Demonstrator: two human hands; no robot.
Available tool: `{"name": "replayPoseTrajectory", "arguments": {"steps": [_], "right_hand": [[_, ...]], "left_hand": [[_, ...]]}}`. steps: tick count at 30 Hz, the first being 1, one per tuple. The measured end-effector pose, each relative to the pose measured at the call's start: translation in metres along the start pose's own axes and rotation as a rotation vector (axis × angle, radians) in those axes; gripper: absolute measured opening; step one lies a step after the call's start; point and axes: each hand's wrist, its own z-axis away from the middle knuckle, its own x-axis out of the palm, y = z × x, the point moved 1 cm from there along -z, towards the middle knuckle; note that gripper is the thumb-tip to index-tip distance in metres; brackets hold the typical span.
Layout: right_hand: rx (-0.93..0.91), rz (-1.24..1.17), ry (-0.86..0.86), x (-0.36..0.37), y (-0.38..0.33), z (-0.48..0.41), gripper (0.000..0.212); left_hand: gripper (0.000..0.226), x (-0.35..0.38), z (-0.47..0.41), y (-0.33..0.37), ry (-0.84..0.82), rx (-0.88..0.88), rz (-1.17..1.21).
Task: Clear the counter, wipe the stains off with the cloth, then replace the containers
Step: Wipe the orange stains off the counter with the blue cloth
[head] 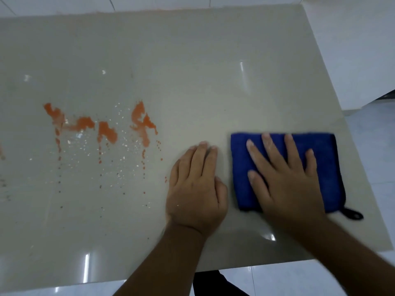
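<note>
Two hands: laid flat on the worktop.
Right hand: fingers spread, pressed on the folded blue cloth near the right edge.
Left hand: fingers together, just beside the cloth, gripping nothing.
Orange stains: left of the hands, unwiped.

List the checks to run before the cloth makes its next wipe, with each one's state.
1. Folded blue microfibre cloth flat on the glossy beige counter: ok.
2. Right hand spread flat on the cloth: ok.
3. Left hand resting on bare counter, off the cloth: ok.
4. Orange smeared stains gone: not ok, they lie left of both hands.
5. Path from cloth to stains free of containers: ok.
6. Cloth damp: cannot tell.
</note>
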Motion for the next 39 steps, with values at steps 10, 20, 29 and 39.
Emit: {"name": "replayPoseTrajectory", "arguments": {"steps": [10,20,29,39], "right_hand": [[0.021,-0.026,0.062,-0.024,-0.02,-0.138,0.058],[-0.105,0.056,0.007,0.007,-0.055,0.002,0.063],[-0.038,-0.024,-0.02,-0.006,-0.094,-0.035,0.065],[-0.027,-0.051,0.079,-0.026,-0.11,-0.164,0.066]], "left_hand": [[0.059,-0.011,0.005,-0.004,0.011,-0.021,0.114],[0.061,-0.07,0.048,-0.099,-0.012,-0.356,-0.119],[0.063,-0.058,0.046,-0.112,-0.029,-0.365,-0.149],[0.065,-0.057,0.043,-0.114,-0.037,-0.389,-0.131]]}}
